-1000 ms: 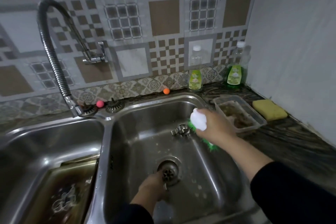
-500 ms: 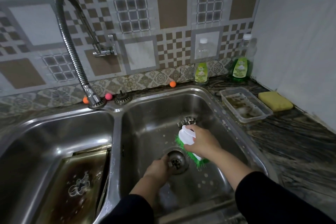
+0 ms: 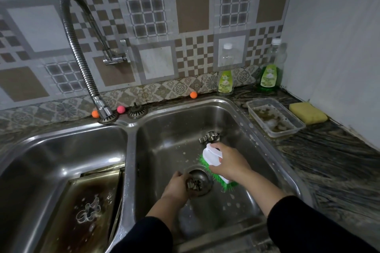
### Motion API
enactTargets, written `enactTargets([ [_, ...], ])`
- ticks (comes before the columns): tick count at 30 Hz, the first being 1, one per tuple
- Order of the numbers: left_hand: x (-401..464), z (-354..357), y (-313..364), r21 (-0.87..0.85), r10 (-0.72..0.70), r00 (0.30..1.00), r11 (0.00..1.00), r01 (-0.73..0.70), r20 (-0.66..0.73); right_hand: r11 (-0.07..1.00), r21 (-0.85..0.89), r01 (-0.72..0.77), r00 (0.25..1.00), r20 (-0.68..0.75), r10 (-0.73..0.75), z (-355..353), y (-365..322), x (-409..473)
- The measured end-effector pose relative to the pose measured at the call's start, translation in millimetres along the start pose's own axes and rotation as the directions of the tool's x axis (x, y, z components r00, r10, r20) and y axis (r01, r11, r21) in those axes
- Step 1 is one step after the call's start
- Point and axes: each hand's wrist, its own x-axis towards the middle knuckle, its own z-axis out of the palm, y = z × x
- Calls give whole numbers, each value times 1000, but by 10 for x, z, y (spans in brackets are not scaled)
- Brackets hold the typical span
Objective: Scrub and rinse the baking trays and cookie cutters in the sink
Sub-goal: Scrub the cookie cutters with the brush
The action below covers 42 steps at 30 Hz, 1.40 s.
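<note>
Left hand (image 3: 177, 186) grip holds cookie cutter (image 3: 193, 184) over drain (image 3: 202, 181). Right hand (image 3: 230, 163) grip wraps scrub brush (image 3: 213, 158).

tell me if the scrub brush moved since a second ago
Yes. The scrub brush in the right hand came down from near the sink's right rim toward the drain.

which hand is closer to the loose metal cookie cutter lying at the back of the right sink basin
Right. The right hand, gripping the white and green scrub brush, is just in front of the metal cookie cutter. The left hand sits nearer the camera, by the drain.
</note>
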Motion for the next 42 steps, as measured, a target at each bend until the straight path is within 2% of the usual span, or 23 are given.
enactTargets([
  [6, 30, 77, -14, -42, -82, 996, 996, 83, 24, 1000, 20, -17, 1000, 10, 17, 8, 63, -32],
  [9, 18, 61, 41, -60, -139, 990, 989, 138, -12, 999, 31, -20, 1000, 14, 20, 9, 98, -40],
  [11, 26, 57, 83, -131, -137, 990, 983, 131, -43, 999, 49, -21, 1000, 18, 20, 8, 116, -46],
  [13, 30, 30, 121, -274, -152, 985, 954, 124, -85, 996, 84, -17, 1000, 18, 16, -6, 120, -53],
  [16, 55, -72, 166, -554, -169, 983, 826, 100, -74, 987, 163, 2, 1000, 9, -3, -48, 83, -58],
  [19, 35, -244, 336, -727, -117, 991, 686, 35, -62, 957, 287, 30, 1000, -9, -29, -74, -2, -55],
  [23, -9, -463, 600, -862, -46, 997, 506, -30, -62, 907, 416, 67, 993, -113, -22, -104, -134, -17],
  [28, -3, -568, 622, -925, -108, 992, 378, -23, -69, 885, 451, 114, 989, -140, -56, -157, -233, -16],
  [30, 18, -589, 563, -877, -102, 988, 477, -53, -116, 892, 430, 141, 984, -162, -78, -182, -239, -50],
  [31, 28, -602, 539, -793, -93, 981, 603, -81, -171, 896, 414, 160, 980, -173, -95, -191, -246, -72],
  [33, 40, -608, 505, -538, 6, 959, 827, -164, -284, 911, 354, 211, 971, -181, -154, -199, -287, -107],
  [34, 26, -586, 522, -393, 113, 941, 888, -239, -318, 924, 296, 242, 964, -185, -193, -197, -317, -108],
  [36, -45, -510, 611, -182, 286, 892, 913, -364, -349, 949, 166, 267, 949, -217, -229, -206, -378, -59],
  [37, -62, -476, 644, -145, 316, 874, 909, -391, -370, 958, 127, 257, 946, -235, -222, -221, -400, -31],
  [40, -33, -502, 616, -166, 246, 851, 919, -357, -465, 964, 91, 250, 951, -211, -226, -230, -400, -26],
  [42, -7, -532, 560, -178, 224, 848, 922, -344, -480, 964, 84, 253, 956, -177, -235, -221, -379, -83],
])
